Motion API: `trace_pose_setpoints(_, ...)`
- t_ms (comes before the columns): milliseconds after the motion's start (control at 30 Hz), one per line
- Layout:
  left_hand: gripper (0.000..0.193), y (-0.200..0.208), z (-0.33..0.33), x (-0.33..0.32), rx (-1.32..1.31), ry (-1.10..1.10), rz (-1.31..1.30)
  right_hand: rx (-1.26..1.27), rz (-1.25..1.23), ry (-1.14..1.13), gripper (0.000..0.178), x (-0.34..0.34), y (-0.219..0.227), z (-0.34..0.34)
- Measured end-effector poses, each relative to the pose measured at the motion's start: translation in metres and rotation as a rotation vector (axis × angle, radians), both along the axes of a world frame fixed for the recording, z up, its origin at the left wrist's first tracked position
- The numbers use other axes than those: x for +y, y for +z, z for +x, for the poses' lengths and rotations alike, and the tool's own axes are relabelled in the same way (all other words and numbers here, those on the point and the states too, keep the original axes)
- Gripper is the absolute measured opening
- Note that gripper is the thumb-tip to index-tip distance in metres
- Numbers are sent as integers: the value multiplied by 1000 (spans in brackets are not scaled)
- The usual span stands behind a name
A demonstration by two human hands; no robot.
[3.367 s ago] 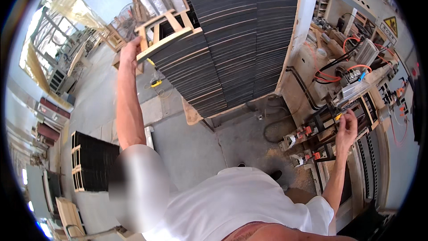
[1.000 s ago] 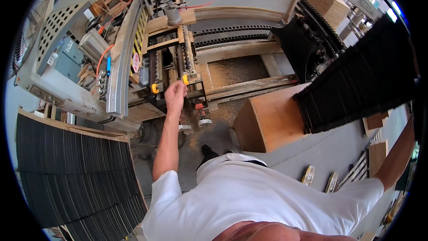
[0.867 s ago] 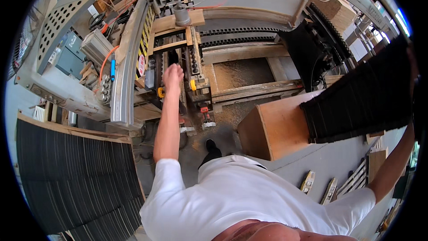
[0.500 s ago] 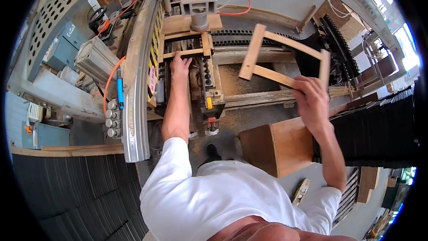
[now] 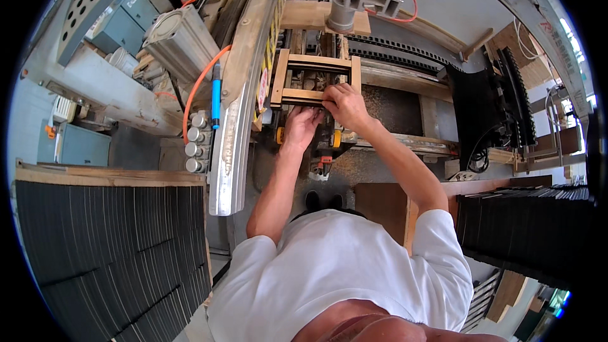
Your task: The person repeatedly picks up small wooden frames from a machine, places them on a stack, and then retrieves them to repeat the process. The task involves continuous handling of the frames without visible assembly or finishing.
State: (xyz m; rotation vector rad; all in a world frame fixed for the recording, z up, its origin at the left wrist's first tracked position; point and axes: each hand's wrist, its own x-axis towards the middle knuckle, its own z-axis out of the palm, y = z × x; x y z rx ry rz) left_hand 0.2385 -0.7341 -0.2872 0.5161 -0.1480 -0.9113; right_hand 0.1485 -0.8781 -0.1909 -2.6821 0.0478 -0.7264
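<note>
A rectangular wooden frame of pale bars lies over the machine bed in front of me. My right hand has its fingers closed on the near bar, close to the frame's right corner. Just left of it, my left hand is raised against the underside of the same bar. The bar and the right hand hide part of its fingertips, so its grip does not show. Dark edges under the bars leave unclear whether another frame lies beneath. Beyond it a wooden board sits under a metal cylinder.
A metal beam with a blue pen on it runs along my left. Stacks of dark strips stand at left and right. Black cable chain lies far right. A brown box stands near my feet.
My right hand has brought the raised wooden frame left and down onto the machine bed. My left hand has drawn back from the bed to the near bar. The view has shifted.
</note>
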Motion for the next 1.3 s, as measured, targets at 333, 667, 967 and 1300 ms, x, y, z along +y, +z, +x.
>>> trace_pose_setpoints(333, 32, -1, -20, 9, 58, 179, 147, 91, 39, 92, 20, -34, -15, 22)
trace_pose_setpoints(667, 38, 24, -152, 142, 136, 224, 237, 128, 204, -23, 19, -101, -35, 106)
trace_pose_setpoints(967, 32, 10, -214, 184, 181, 373, 330, 226, 291, 41, 22, -96, -31, 123)
trace_pose_setpoints(1300, 30, -10, -214, 191, 171, 443, 422, 178, -5, 162, 38, -100, -33, 126)
